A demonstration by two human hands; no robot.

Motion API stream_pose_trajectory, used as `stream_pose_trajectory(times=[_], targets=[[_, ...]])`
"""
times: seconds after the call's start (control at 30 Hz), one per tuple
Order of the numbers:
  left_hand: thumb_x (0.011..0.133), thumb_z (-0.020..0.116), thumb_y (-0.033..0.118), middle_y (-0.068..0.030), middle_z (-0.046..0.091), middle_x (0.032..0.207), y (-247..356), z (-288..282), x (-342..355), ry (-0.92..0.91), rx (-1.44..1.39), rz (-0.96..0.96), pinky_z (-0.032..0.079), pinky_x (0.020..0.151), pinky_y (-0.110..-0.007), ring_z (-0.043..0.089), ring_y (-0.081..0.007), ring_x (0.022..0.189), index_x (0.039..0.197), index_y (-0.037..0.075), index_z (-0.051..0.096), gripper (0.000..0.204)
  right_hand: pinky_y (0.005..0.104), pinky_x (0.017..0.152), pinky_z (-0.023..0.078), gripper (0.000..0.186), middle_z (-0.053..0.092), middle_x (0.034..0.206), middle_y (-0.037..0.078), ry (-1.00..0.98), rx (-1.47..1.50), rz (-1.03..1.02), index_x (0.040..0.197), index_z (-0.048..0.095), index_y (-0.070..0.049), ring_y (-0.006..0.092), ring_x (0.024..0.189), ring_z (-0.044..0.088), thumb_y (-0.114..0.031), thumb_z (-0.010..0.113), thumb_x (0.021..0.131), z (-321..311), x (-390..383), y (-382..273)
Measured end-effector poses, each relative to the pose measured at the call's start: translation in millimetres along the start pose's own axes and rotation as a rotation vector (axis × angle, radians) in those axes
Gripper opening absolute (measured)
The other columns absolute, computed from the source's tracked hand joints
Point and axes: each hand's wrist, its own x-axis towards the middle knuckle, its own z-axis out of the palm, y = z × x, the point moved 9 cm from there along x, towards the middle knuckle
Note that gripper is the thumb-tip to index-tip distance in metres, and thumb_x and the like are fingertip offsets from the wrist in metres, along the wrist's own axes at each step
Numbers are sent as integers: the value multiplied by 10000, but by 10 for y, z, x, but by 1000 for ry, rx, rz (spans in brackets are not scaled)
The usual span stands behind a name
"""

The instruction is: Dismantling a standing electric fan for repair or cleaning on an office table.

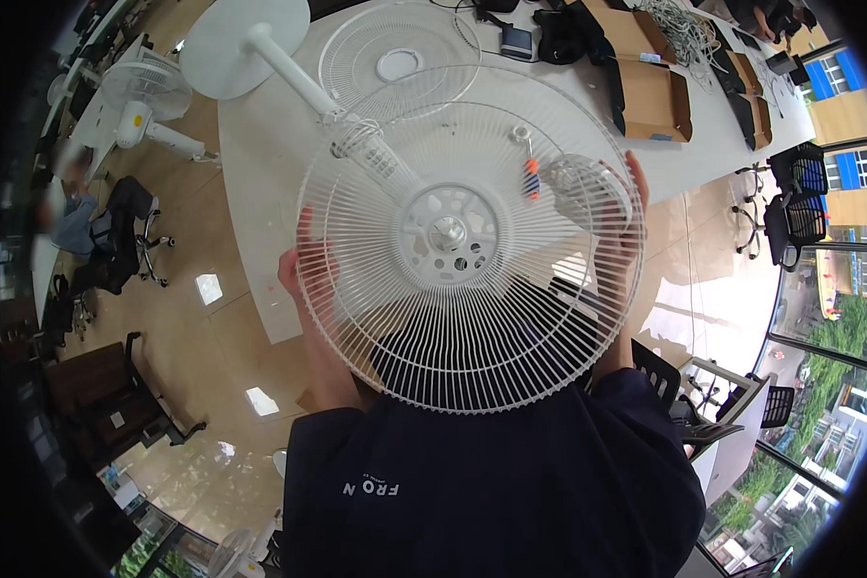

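My left hand [310, 262] and right hand [630, 223] hold the grille [486, 234] between them, gripping opposite sides of its rim, in front of me at the table [260, 212]. Through its wires I see the screwdriver [532, 178]; past its far rim a second grille [400, 65] lies on the table, beside the stand [294, 72].

Bright daylight comes through the tall windows [843, 371] on the right, with strong white glare on the polished floor [191, 352]. The fan grille [448, 275] at centre looks fairly sharp; outward, straight edges bend, a seated person [72, 229] at left blurs, and the corners are black.
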Motion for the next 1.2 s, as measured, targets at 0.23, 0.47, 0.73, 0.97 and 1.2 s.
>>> stream_pose_trajectory(times=[0.23, 0.47, 0.73, 0.97, 1.2], targets=[[841, 462, 319, -68, 563, 1111, -27, -45, -480, -136, -36, 202, 420, 978, -405, 519, -198, 1090, 1380, 155, 450, 564, 342, 839, 522, 371, 657, 1063, 99, 90, 329, 616, 1236, 532, 16, 212, 938, 644, -211, 517, 944, -367, -239, 851], [901, 485, 331, -10, 514, 1306, 338, -645, -673, -451, -1368, 213, 355, 1033, -391, 480, -116, 1184, 1374, 261, 473, 479, 387, 927, 479, 453, 610, 1180, 124, 106, 783, 736, 1274, 495, 5, 234, 1063, 598, -310, 381, 969, -118, -307, 804], [946, 411, 466, 46, 235, 1529, 179, -18, -773, -183, -307, 238, 254, 1110, -511, 246, -221, 1386, 1453, 361, 299, 529, 393, 995, 413, 441, 587, 1224, 131, 2, 741, 686, 1290, 488, 5, 236, 1139, 552, -270, 431, 950, -42, -315, 715], [924, 275, 635, -24, 145, 1551, 140, -178, -779, 173, 230, 323, 245, 1115, -533, 198, -272, 1405, 1486, 360, 185, 632, 367, 954, 436, 397, 607, 1181, 121, -2, 610, 702, 1253, 512, 14, 204, 1095, 575, -247, 454, 958, 33, -306, 568], [926, 251, 627, -36, 187, 1535, 306, -388, -732, 381, 545, 477, 273, 1110, -501, 251, -278, 1383, 1499, 288, 170, 671, 327, 848, 496, 353, 658, 1044, 109, -9, 415, 710, 1157, 574, 6, 176, 932, 636, -258, 496, 937, -81, -397, 614]])
